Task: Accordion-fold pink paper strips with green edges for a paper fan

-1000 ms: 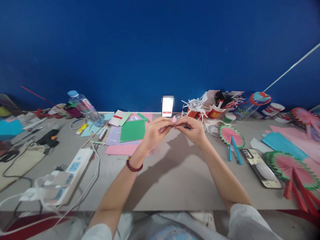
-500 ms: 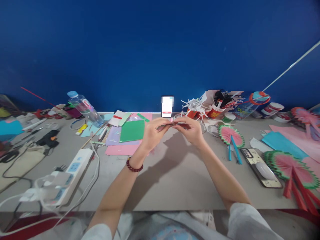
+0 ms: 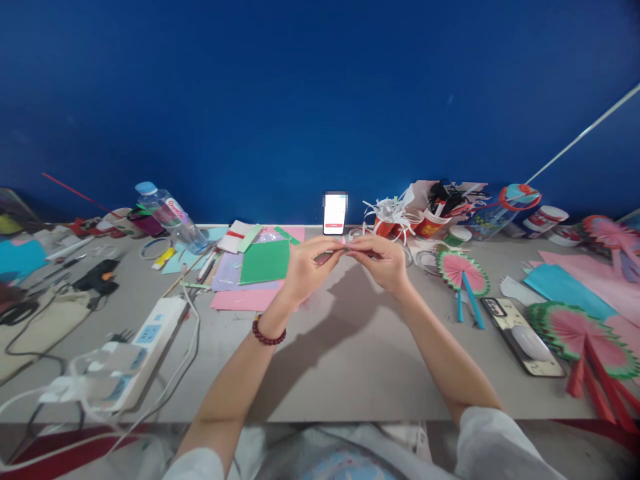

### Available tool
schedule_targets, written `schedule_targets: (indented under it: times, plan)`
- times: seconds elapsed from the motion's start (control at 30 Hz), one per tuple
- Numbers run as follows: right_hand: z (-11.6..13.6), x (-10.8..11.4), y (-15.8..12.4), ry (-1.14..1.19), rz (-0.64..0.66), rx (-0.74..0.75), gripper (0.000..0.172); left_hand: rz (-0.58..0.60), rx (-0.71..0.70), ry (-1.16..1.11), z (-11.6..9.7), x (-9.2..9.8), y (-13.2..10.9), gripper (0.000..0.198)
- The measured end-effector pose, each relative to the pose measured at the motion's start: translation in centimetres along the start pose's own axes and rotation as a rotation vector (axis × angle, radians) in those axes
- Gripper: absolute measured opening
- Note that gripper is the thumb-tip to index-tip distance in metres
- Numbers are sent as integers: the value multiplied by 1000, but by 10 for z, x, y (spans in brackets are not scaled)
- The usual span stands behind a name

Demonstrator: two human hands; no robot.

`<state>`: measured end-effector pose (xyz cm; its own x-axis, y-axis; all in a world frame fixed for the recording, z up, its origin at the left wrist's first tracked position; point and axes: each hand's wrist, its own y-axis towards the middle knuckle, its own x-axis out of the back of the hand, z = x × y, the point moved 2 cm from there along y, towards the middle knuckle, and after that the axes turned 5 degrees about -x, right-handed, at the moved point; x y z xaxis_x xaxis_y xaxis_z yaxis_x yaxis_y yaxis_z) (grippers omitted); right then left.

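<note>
My left hand (image 3: pixel 309 263) and my right hand (image 3: pixel 383 261) meet over the middle of the table, fingertips nearly touching. Each pinches thumb against forefinger. Between the tips shows a tiny pink piece (image 3: pixel 343 240); most of it is hidden by the fingers, and what it is made of cannot be made out. Just behind the hands a lit phone (image 3: pixel 334 217) stands upright against the blue wall. Left of my left hand lies a green sheet (image 3: pixel 265 261) on top of pink and lilac sheets.
A power strip (image 3: pixel 150 347) with cables and a tilted water bottle (image 3: pixel 173 217) are on the left. To the right are pink paper fans (image 3: pixel 463 272), a phone (image 3: pixel 507 327) with a white mouse (image 3: pixel 530 342) on it, and paper cups (image 3: pixel 431 225) holding pens and paper strips.
My hands stay almost in place, fingertips pinched together; the fingers shift only slightly. Nothing else has visibly moved.
</note>
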<state>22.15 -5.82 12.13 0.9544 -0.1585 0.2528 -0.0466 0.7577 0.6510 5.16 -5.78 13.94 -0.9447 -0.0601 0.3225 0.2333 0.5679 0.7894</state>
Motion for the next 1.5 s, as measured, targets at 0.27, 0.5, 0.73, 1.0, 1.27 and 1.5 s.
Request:
schedule_targets:
  times: [0.27, 0.5, 0.73, 1.0, 1.27, 1.5]
  plan:
    - [6, -1, -1, -24, -20, 123, 9, 12, 7, 27, -4, 1, 1, 6]
    - [12, 0, 2, -73, 28, 144, 8, 93, 210, -272, 6, 8, 5, 21]
    - [12, 3, 3, -52, 38, 140, 9, 187, 96, -203, 9, 10, 7, 12]
    - [11, 3, 1, -22, 73, 94, 7, 187, -49, -96, 6, 9, 5, 12]
    - [12, 3, 1, 9, 86, -52, 8, 253, -61, -44, 0, 6, 5, 11]
    - [7, 1, 1, 79, 73, -93, 9, 183, -109, -3, 3, 5, 3, 8]
